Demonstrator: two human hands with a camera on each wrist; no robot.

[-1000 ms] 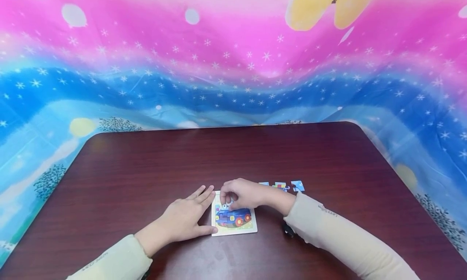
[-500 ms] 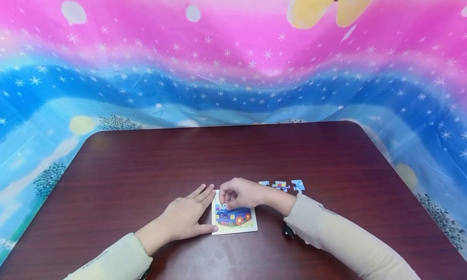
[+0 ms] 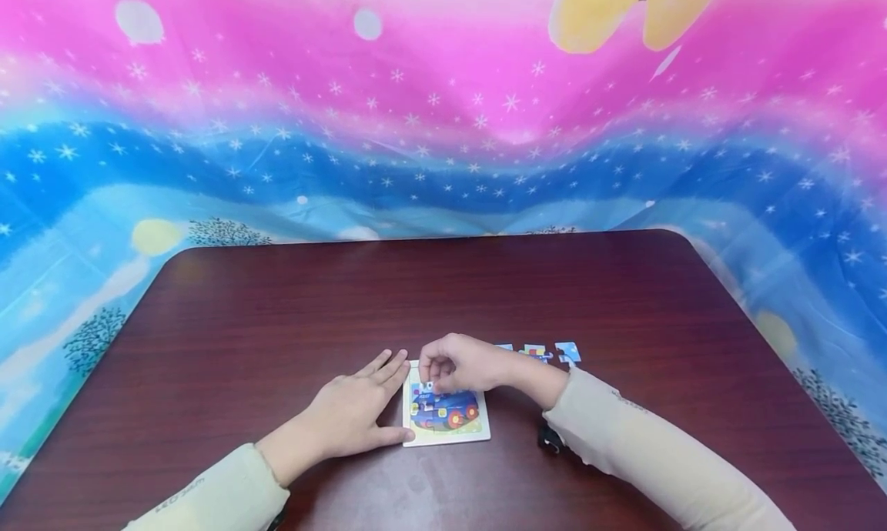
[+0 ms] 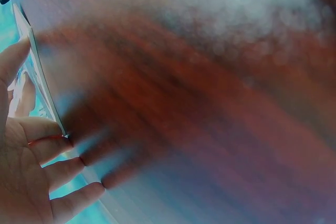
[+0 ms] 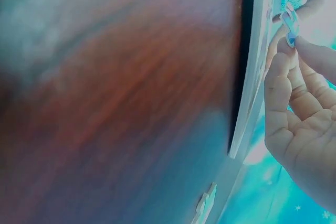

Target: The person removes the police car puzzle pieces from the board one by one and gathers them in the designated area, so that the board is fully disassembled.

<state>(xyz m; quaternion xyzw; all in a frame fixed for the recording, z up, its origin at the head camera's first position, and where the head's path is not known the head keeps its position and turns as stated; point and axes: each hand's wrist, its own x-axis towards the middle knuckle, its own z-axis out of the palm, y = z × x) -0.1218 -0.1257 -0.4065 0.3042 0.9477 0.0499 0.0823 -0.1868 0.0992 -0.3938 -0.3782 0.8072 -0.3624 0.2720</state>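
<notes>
A small square jigsaw puzzle tray (image 3: 450,442) with a pale rim lies on the table, partly filled with a picture of a blue vehicle with red wheels. Along its left edge rests my left hand (image 3: 356,414), fingers extended and thumb at the near left corner. Over the tray's upper part, my right hand (image 3: 463,365) pinches a puzzle piece (image 5: 290,24) between thumb and index finger. That piece shows tilted in the right wrist view. In the head view, the right hand covers the tray's upper right.
Three loose puzzle pieces lie in a row behind the right forearm: one partly hidden (image 3: 506,347), a multicoloured one (image 3: 535,352) and a light blue one (image 3: 568,352). The dark red table (image 3: 430,292) ends at a patterned cloth backdrop (image 3: 443,115).
The right hand shifts slightly over the upper part of the tray, still pinching the piece. My left hand and the tray stay in place.
</notes>
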